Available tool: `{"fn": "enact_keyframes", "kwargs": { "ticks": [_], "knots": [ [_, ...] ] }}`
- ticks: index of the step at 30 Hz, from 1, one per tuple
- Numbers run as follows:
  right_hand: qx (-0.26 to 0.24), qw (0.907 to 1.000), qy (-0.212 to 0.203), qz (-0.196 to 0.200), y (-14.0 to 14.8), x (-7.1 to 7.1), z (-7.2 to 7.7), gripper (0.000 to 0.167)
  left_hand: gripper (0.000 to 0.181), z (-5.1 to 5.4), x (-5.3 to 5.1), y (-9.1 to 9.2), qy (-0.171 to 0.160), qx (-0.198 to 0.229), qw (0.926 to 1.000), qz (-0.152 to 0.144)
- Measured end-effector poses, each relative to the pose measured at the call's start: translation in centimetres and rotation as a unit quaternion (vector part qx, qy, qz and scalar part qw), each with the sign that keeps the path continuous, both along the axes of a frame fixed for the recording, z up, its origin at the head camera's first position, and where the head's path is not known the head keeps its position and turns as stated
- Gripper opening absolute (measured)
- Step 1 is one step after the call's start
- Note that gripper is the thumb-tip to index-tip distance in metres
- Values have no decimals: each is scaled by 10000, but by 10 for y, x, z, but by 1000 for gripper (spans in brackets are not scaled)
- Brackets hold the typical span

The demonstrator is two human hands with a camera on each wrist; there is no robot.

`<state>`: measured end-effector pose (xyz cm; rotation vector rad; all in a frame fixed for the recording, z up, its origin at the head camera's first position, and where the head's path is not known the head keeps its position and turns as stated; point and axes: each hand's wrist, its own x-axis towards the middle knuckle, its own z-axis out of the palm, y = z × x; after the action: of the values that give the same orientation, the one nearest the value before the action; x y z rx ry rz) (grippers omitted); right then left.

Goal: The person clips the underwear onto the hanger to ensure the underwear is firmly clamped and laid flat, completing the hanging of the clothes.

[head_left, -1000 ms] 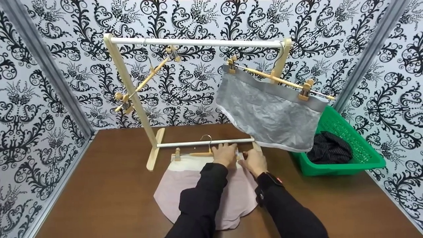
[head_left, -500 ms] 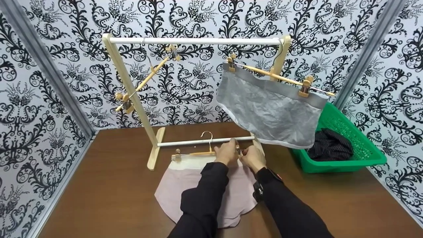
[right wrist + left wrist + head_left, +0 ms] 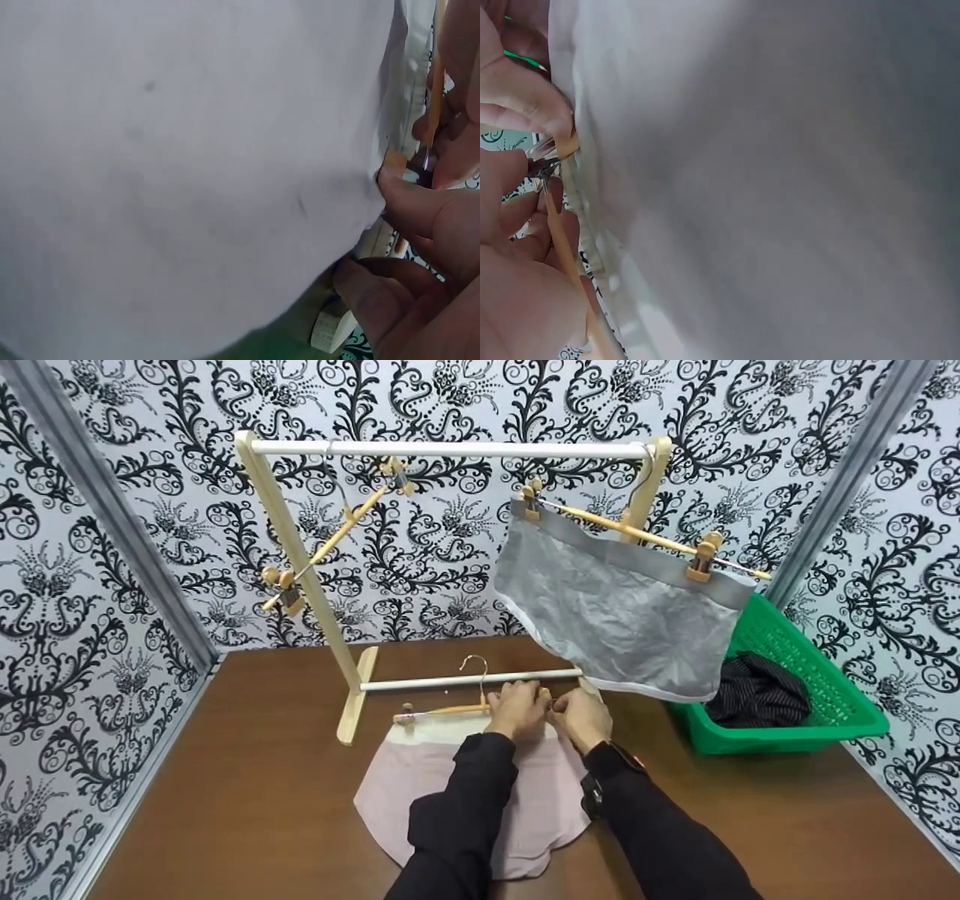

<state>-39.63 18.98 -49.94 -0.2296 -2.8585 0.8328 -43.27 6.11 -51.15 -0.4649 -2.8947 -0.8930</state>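
The brown counter (image 3: 225, 780) carries a wooden rack (image 3: 450, 449) with 2 white bars; a gray garment (image 3: 615, 607) hangs at its right end. A pink garment (image 3: 405, 780) lies on the counter before the lower bar. To its right, a green basket (image 3: 795, 739) holds dark striped cloth (image 3: 761, 690). Along the pink garment's cream waistband lies 1 hanger (image 3: 457, 709). The left hand's (image 3: 517, 709) fingers pinch its right clip (image 3: 568, 145); the right hand's (image 3: 585, 718) pinch the waistband edge there.
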Motion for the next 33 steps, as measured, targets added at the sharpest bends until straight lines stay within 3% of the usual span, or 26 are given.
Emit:
{"fn": "enact_keyframes", "kwargs": {
  "ticks": [4, 9, 12, 14, 19, 23, 28, 33],
  "knots": [
    [16, 9998, 6, 221, 2, 2, 2, 14, 33, -2, 1, -2, 112, 91, 9999, 20],
    [19, 9983, 208, 553, 4, 4, 5, 16, 28, 3, 0, -5, 303, 398, 9987, -36],
    [-278, 9967, 320, 691, 4, 2, 7, 12, 31, 8, -1, -7, 412, 462, 9981, 25],
    [-736, 9937, 407, 744, 1, -1, 8, 7, 35, 11, -1, -8, 440, 502, 9977, 82],
    [-2129, 9743, 380, 636, -8, -8, 9, 21, 40, 17, -4, -13, 518, 560, 9970, 167],
    [-2798, 9586, 213, 482, -8, -10, 15, 32, 42, 23, -5, -16, 610, 589, 9963, 112],
    [-3215, 9458, 184, 424, -5, -11, 20, 32, 44, 31, -4, -20, 439, 753, 9962, 50],
    [-3292, 9433, 166, 400, -6, -11, 19, 31, 52, 36, 0, -18, 92, 686, 9971, 332]
  ]
}}
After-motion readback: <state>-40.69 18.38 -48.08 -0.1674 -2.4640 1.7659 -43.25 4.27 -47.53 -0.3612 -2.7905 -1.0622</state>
